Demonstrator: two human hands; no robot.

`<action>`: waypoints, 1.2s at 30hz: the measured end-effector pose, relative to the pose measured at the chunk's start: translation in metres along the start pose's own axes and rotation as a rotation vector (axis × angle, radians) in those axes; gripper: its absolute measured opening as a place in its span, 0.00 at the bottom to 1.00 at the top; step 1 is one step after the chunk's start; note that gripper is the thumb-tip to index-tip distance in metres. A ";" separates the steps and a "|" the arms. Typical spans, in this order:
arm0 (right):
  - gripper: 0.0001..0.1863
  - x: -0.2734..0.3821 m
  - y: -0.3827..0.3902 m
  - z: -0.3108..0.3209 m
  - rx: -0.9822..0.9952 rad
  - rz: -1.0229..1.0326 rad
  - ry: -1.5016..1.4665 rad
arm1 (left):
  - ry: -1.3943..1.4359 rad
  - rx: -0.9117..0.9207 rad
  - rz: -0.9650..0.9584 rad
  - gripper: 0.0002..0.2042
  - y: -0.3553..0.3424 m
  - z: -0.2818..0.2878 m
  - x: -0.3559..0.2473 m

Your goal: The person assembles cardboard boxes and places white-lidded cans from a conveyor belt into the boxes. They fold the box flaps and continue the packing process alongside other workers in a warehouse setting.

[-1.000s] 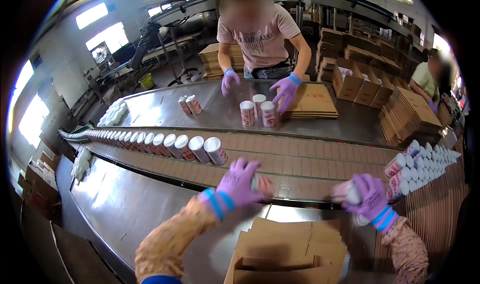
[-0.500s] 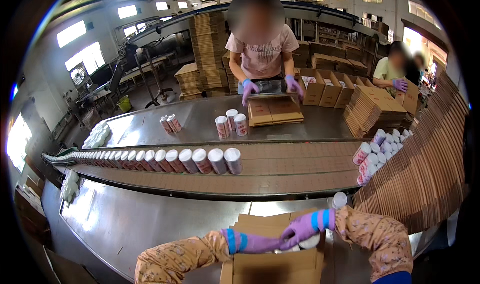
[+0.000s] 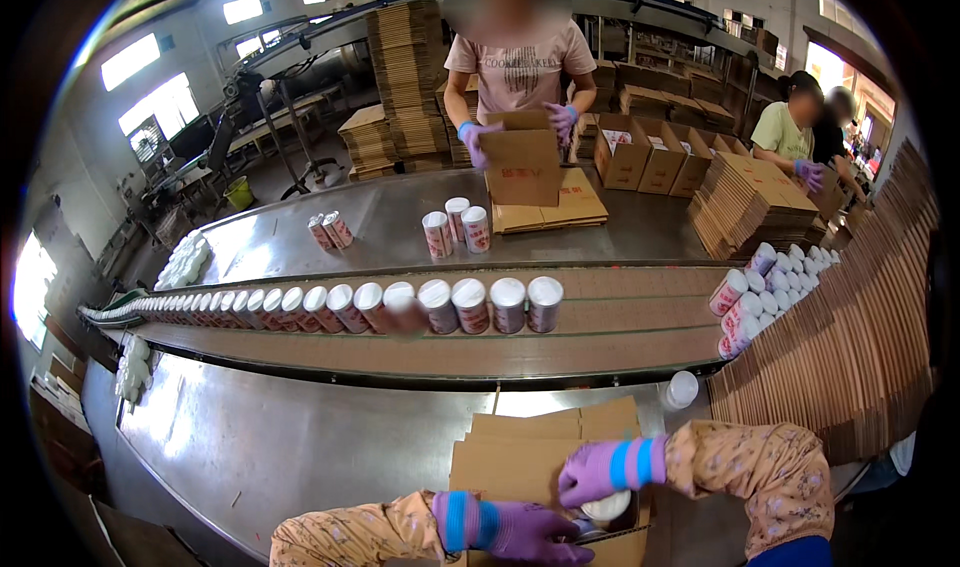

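An open cardboard box (image 3: 505, 467) stands at the near edge of the table with its flaps raised. White-lidded cans, one of them a can (image 3: 607, 508), show inside its opening. My left hand (image 3: 530, 532), in a purple glove with blue bands, lies at the near side of the opening with fingers stretched out. Over the far side of the opening is my right hand (image 3: 592, 472), gloved the same way, its fingers curled downward; what lies under them is hidden. A single white-lidded can (image 3: 681, 391) stands on the table beyond my right sleeve.
A conveyor (image 3: 620, 342) carries a row of white-lidded cans (image 3: 470, 305). More cans (image 3: 745, 317) crowd its right end, beside stacked flat cardboard (image 3: 835, 337). Across it, a co-worker (image 3: 525, 72) holds a carton (image 3: 522, 162) over flat cartons. Open boxes (image 3: 625, 157) stand behind.
My hands have moved apart: the left toward me, the right slightly up and left. The row of cans has advanced right. The co-worker opposite has raised a carton.
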State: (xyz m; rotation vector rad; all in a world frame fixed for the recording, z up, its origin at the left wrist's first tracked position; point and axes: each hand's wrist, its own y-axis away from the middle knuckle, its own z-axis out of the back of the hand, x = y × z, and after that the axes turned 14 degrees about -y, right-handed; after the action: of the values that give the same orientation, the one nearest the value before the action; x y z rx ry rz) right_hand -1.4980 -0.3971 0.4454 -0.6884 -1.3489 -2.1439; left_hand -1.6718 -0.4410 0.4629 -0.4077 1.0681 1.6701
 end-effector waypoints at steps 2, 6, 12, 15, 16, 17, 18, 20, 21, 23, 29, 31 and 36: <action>0.22 -0.003 0.004 -0.007 0.070 -0.039 0.034 | -0.005 -0.057 0.033 0.19 0.015 -0.002 -0.011; 0.24 -0.030 0.001 -0.037 0.149 0.438 0.091 | 0.139 -0.139 -0.040 0.21 0.022 -0.005 -0.008; 0.19 0.005 -0.010 0.019 0.179 0.268 0.204 | -0.354 0.045 -0.050 0.27 -0.004 0.026 0.065; 0.25 0.008 -0.040 0.124 -0.558 -0.118 0.614 | -0.442 -0.234 0.622 0.30 -0.003 0.158 0.073; 0.38 -0.006 -0.038 0.152 -0.838 0.045 0.710 | -0.503 -0.457 0.813 0.34 -0.020 0.182 0.103; 0.51 -0.031 -0.050 0.168 -1.183 -0.003 1.046 | -0.898 -1.185 0.761 0.39 -0.052 0.186 0.164; 0.58 -0.040 -0.068 0.185 -1.228 -0.101 0.953 | -1.045 -1.338 0.671 0.41 -0.059 0.196 0.198; 0.57 -0.073 -0.078 0.193 -1.012 -0.354 0.566 | -1.047 -0.959 0.776 0.40 -0.091 0.201 0.203; 0.56 -0.085 -0.082 0.193 -0.896 -0.454 0.374 | -1.044 -0.767 0.836 0.39 -0.102 0.199 0.204; 0.50 -0.104 -0.085 0.178 -0.965 -0.386 0.543 | -1.081 -0.853 0.772 0.34 -0.108 0.175 0.204; 0.41 -0.037 0.028 0.077 -1.046 0.050 0.627 | -0.716 -0.991 0.421 0.32 -0.012 0.124 0.056; 0.43 -0.004 0.047 0.040 -0.920 0.047 0.483 | -0.603 -0.716 0.439 0.38 0.010 0.094 0.032; 0.39 0.007 0.030 0.021 0.005 -0.066 -0.138 | 0.158 -0.126 0.214 0.26 0.000 0.028 0.068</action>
State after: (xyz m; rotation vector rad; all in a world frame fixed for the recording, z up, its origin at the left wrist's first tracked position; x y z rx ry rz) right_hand -1.4807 -0.3902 0.4772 -0.8130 -1.4665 -2.1780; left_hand -1.6913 -0.3783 0.4294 -0.5288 1.1577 1.9277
